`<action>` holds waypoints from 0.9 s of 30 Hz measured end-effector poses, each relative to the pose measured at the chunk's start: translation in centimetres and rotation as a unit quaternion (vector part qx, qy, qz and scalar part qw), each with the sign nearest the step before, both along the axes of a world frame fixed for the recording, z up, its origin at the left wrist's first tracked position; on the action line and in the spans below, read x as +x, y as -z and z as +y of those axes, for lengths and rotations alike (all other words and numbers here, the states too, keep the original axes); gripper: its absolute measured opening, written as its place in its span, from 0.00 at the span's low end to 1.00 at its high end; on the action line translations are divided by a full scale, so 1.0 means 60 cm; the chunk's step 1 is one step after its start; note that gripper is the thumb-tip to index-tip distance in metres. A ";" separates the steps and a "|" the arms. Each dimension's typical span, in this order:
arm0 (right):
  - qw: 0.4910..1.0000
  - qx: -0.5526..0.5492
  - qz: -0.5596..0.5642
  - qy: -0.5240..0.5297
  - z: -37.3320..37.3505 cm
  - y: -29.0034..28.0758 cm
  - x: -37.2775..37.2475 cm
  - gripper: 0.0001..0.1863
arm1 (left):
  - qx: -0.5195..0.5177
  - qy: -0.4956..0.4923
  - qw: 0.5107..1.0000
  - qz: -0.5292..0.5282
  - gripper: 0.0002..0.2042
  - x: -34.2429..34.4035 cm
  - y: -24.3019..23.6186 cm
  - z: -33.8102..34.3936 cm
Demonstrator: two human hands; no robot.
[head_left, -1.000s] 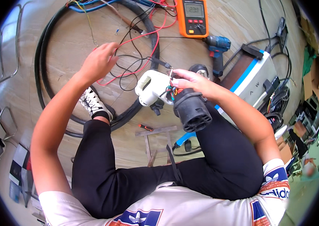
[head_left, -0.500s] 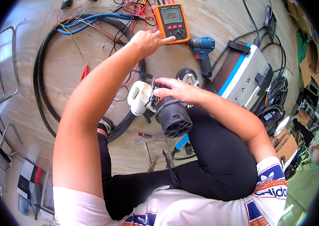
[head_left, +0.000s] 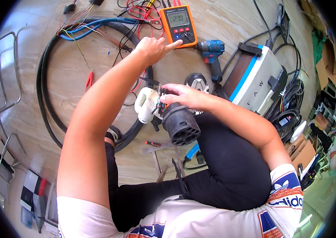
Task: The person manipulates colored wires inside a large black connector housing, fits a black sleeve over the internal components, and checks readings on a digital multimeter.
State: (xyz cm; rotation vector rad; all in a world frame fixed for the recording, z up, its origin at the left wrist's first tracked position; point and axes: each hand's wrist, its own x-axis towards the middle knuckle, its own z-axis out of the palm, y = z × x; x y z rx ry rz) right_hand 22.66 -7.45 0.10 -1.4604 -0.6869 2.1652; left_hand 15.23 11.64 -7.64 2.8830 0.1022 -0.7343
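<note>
- The left hand (head_left: 154, 49) has its index finger stretched out straight, the tip on the lower face of the orange meter (head_left: 179, 22), beside the dial; the other fingers are curled inward, and no object shows in them.
- The left arm reaches far forward from the lower left, slanting up and to the right over the floor (head_left: 76, 51), its back turned upward.
- The right hand (head_left: 183, 97) is narrowed, thumb and fingers closed about the coloured wires (head_left: 162, 100) behind the black connector (head_left: 181, 127); whether they also pinch the thin metal tip beside those wires, I cannot tell.
- The right arm is bent at the elbow, the forearm running inward and forward above the right thigh, palm turned toward the left.
- The black connector hangs just below the right hand, its face with round openings toward the wearer, near the right knee.
- The white handle (head_left: 146, 104) sits just left of the wires, between the two arms, above the thick black cable (head_left: 134, 129) looped on the floor.
- The meter lies on the floor ahead, display lit, red and black leads at its far end.
- Just right of the meter lies a blue power tool (head_left: 212, 51); a red clip (head_left: 89, 81) lies left of the left forearm.
</note>
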 end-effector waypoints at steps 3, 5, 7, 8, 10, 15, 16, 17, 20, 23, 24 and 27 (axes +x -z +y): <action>1.000 -0.009 -0.003 -0.006 0.006 -0.009 0.005 0.46 | -0.003 -0.007 1.000 -0.016 0.40 -0.008 0.005 -0.001; 1.000 -0.009 -0.009 -0.009 0.006 -0.013 0.005 0.47 | -0.008 -0.010 1.000 -0.018 0.40 -0.008 0.004 -0.002; 1.000 -0.011 -0.002 -0.009 0.009 -0.017 0.006 0.47 | -0.015 -0.011 1.000 -0.011 0.40 -0.007 0.003 -0.001; 1.000 -0.012 0.002 -0.009 0.009 -0.018 0.007 0.47 | -0.018 -0.011 1.000 -0.009 0.40 -0.006 0.003 0.000; 1.000 -0.012 -0.005 -0.002 0.006 -0.014 0.006 0.47 | -0.025 -0.010 1.000 -0.005 0.40 -0.005 0.002 0.001; 1.000 -0.009 -0.011 0.004 0.001 -0.005 0.003 0.47 | -0.046 -0.025 0.998 0.021 0.40 -0.002 -0.002 0.007; 1.000 -0.012 -0.005 0.004 0.004 -0.009 0.004 0.47 | -0.051 -0.030 0.998 0.032 0.40 -0.004 -0.004 0.008; 1.000 -0.015 0.001 0.004 0.007 -0.011 0.005 0.47 | -0.063 -0.048 0.997 0.001 0.38 -0.008 -0.001 0.011; 1.000 -0.011 0.018 0.017 0.005 -0.007 0.002 0.47 | -0.115 -0.138 0.979 -0.098 0.30 -0.045 0.013 0.014; 0.999 -0.025 0.029 0.036 0.003 -0.006 0.002 0.44 | -0.181 -0.270 0.907 -0.269 0.12 -0.098 -0.008 0.013; 0.998 -0.021 0.039 0.043 0.002 -0.003 0.000 0.43 | -0.222 -0.301 0.900 -0.225 0.11 -0.124 -0.039 0.013; 0.992 -0.051 0.075 0.085 0.009 -0.022 0.000 0.33 | -0.348 -0.375 0.853 -0.104 0.09 -0.199 -0.117 -0.008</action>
